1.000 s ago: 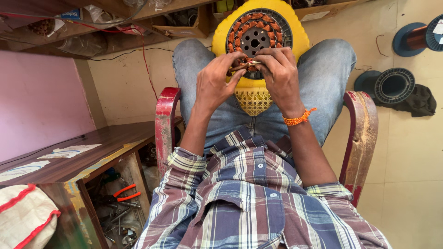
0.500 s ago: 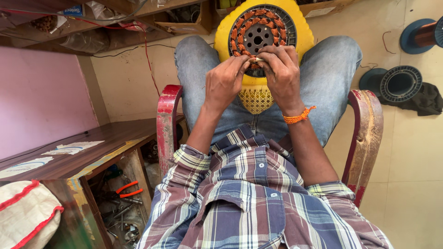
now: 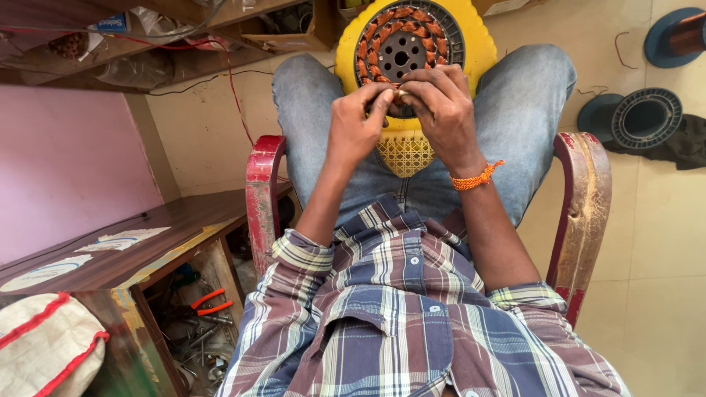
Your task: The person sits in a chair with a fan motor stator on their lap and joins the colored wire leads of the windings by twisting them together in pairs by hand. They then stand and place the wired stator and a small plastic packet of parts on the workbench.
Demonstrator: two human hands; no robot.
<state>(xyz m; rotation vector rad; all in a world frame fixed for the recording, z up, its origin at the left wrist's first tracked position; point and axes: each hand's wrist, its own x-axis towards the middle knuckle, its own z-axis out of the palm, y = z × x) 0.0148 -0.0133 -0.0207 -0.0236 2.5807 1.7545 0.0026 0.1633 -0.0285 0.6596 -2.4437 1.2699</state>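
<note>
A round motor stator (image 3: 406,45) with copper-coloured windings lies on a yellow plastic stool (image 3: 406,143) between my knees. My left hand (image 3: 358,121) and my right hand (image 3: 437,106) meet at the stator's near edge. Their fingertips pinch together on a small pale piece at the winding; what it is stays too small to tell. An orange thread band circles my right wrist. I sit in a worn red-armed chair (image 3: 262,192), in jeans and a checked shirt.
A wooden desk (image 3: 125,254) stands at my left, with orange-handled pliers (image 3: 209,301) and loose tools beneath it. A white bag with red trim (image 3: 44,345) lies at the lower left. A copper wire spool (image 3: 680,33) and a black ring (image 3: 643,117) lie on the tiled floor at right.
Both hands stay at the stator's near edge, fingertips drawing slightly closer together. The view has shifted a little; nothing was picked up or let go.
</note>
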